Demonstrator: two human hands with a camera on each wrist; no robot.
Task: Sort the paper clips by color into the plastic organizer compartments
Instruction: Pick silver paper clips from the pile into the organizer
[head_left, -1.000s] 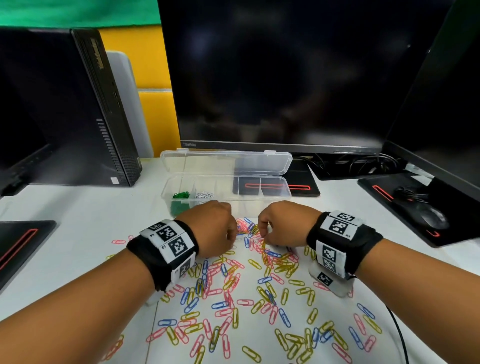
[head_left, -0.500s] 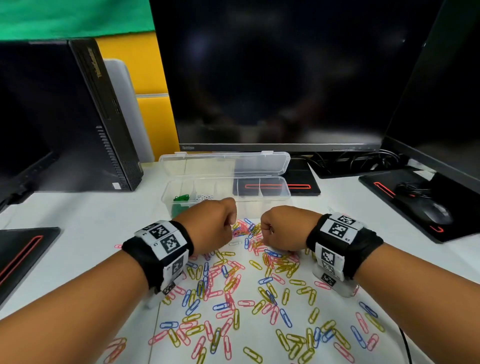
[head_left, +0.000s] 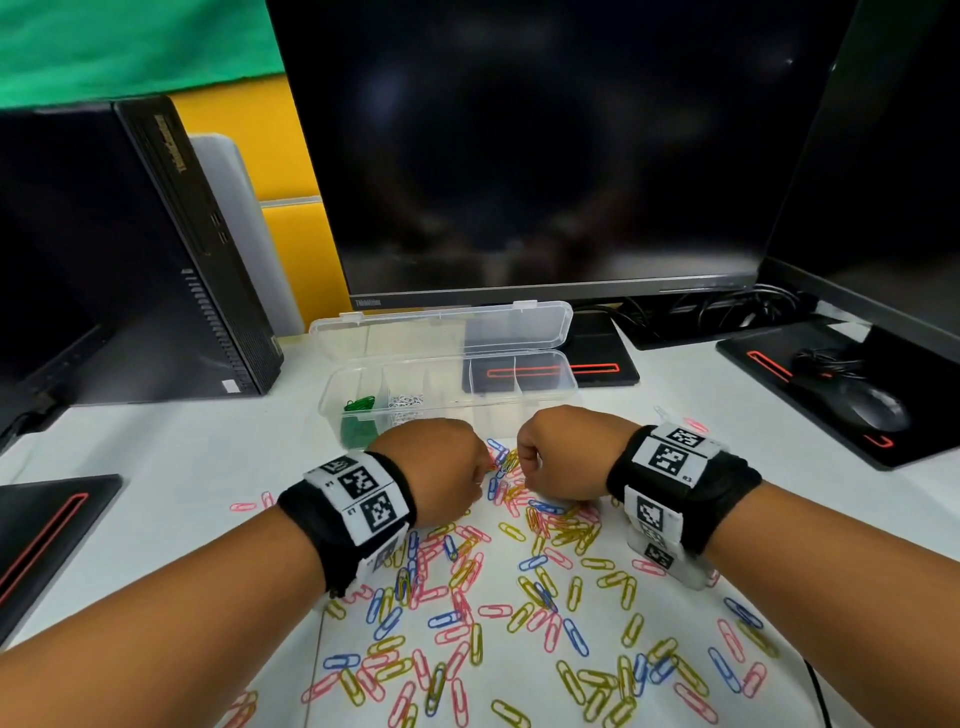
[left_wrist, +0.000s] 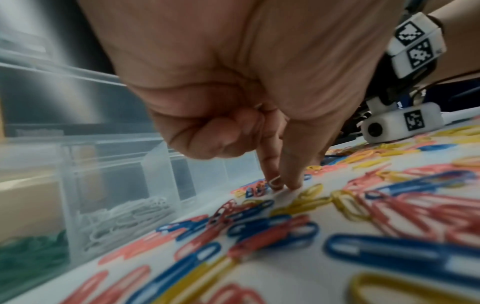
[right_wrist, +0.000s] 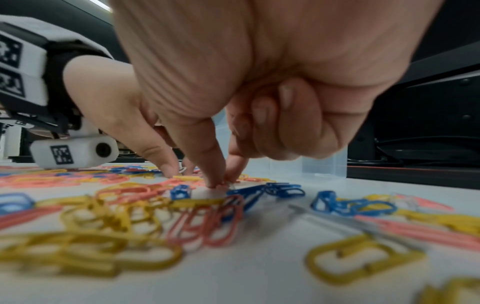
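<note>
Pink, yellow and blue paper clips (head_left: 519, 597) lie scattered over the white table. A clear plastic organizer (head_left: 545, 387) stands open behind them; its leftmost compartment holds green clips (head_left: 358, 405) and the one beside it white clips (head_left: 406, 400). My left hand (head_left: 447, 465) is just in front of the organizer, thumb and forefinger down on the table, pinching a white clip (left_wrist: 276, 183). My right hand (head_left: 558, 452) is close beside it, its thumb and forefinger pinched together on a pale clip (right_wrist: 231, 186) among blue ones; the other fingers are curled in.
A large monitor (head_left: 545, 156) stands right behind the organizer. A black PC tower (head_left: 156, 260) is at the back left. On the right a mouse (head_left: 878, 410) sits on a black pad. Another pad (head_left: 41, 535) lies at the left edge.
Both hands have crept slightly toward each other and the organizer, their fingers drawn tighter at the table. The clips around them lie as before.
</note>
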